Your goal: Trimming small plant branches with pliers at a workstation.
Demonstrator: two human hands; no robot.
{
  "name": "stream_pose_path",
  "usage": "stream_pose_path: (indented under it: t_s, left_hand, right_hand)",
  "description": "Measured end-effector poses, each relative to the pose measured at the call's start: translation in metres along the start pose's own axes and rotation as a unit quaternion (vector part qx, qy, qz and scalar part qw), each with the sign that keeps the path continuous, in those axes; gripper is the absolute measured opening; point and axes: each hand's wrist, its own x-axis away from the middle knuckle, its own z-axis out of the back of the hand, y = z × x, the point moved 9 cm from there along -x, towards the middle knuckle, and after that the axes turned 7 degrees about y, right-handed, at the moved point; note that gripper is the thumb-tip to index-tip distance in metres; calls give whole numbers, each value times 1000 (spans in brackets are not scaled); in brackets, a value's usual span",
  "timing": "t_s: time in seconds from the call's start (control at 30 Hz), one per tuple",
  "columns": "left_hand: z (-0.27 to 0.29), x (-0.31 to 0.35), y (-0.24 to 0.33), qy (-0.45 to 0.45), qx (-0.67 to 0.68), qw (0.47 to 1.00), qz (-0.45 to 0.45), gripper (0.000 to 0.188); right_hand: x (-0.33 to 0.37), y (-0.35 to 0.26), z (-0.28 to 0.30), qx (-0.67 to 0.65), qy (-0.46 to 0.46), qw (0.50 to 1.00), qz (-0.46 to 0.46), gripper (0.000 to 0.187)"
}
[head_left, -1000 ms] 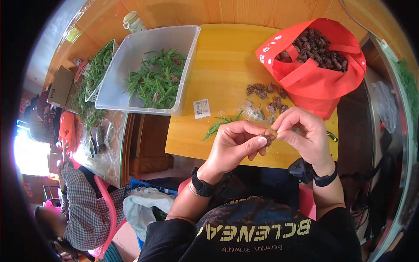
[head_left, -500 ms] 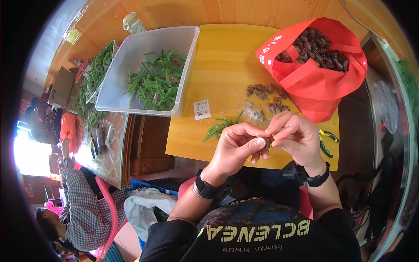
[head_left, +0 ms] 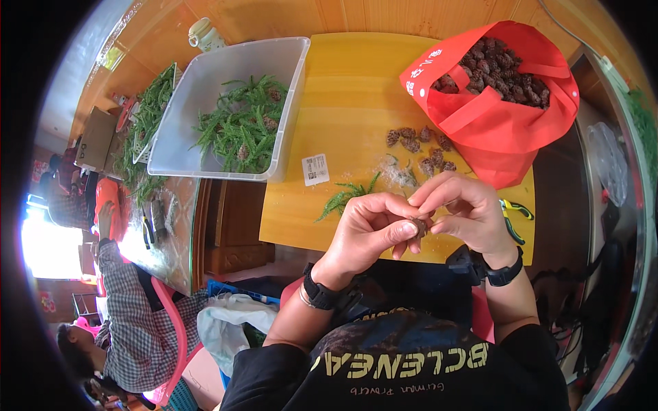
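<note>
Head camera: right in front of me, a person in a dark T-shirt leans in to a yellow table (head_left: 363,96), both bare hands together above its near edge. The left hand (head_left: 367,233) pinches a small brown cone (head_left: 420,227) between thumb and fingers, holding it just over the tabletop. The right hand (head_left: 469,212) is curled close beside it, index finger and thumb bent and parted around the cone's right side; I can't tell whether those fingertips grip anything thin or touch the cone at all.

Just beyond the left hand lies a green sprig (head_left: 346,196) on the table, and near it a white printed label (head_left: 315,170). Behind the fingers there's a loose cluster of cones (head_left: 411,142), with some whitish crumpled scraps (head_left: 396,175) next to it. Yellow-and-black pliers (head_left: 515,214) lie to the right of the right hand, partly hidden by it.

At the far right corner, a red bag (head_left: 486,144) gapes open, full of dark cones. On the left, a clear plastic tub (head_left: 226,175) holds leafy green sprigs with a few cones among them. Off to the left sits a co-worker in a checked shirt (head_left: 140,335).
</note>
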Motion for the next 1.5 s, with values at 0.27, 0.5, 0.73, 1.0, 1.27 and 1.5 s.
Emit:
stream_pose_path:
  t_s: [0.27,0.5,0.73,1.0,1.27,1.5]
  left_hand:
    - [-3,1,2,-9,-30,999,17,14]
    - [-5,2,7,44,-97,994,-8,22]
    - [-13,1,26,45,-255,957,-134,19]
    - [-31,4,44,13,-427,857,-288,18]
    - [-9,-1,14,40,-171,980,-93,19]
    - [-30,-1,39,31,-392,880,-266,17]
  right_hand:
    - [3,-3,-1,45,12,998,50,19]
    - [9,-14,1,106,65,988,94,20]
    - [17,-19,6,187,148,967,94,14]
    - [25,-13,7,216,150,963,64,11]
    - [28,-9,11,138,148,978,49,7]
    - [32,-24,8,282,186,933,121,11]
